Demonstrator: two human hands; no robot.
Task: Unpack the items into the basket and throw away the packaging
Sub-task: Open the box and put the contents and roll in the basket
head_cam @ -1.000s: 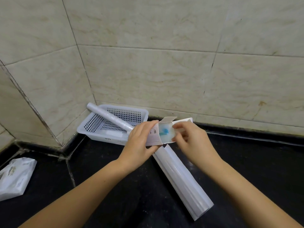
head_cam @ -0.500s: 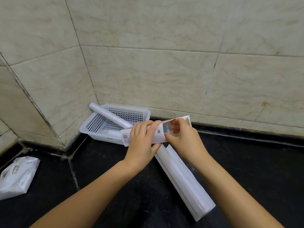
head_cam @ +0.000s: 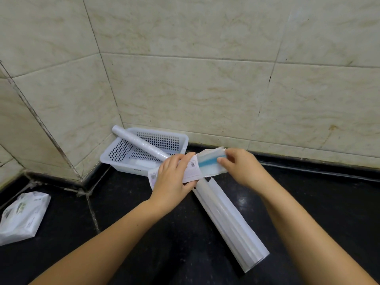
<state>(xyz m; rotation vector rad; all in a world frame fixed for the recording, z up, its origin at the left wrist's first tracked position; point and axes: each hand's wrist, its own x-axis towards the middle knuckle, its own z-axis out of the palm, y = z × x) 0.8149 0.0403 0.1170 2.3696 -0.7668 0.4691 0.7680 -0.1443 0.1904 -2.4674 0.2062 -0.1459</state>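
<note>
I see the left hand point(head_cam: 172, 179) clamped around a white carton point(head_cam: 190, 170) above the black counter point(head_cam: 144, 233), while the right hand point(head_cam: 239, 165) pinches a blue-striped packet point(head_cam: 209, 163) at its open end, just beside the basket point(head_cam: 181, 140).

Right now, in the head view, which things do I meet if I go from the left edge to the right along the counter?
White plastic bag → white basket → left hand holding the small box → right hand pulling the blue-and-white item out. The two long rolls overlap these, so I leave them out.
</note>
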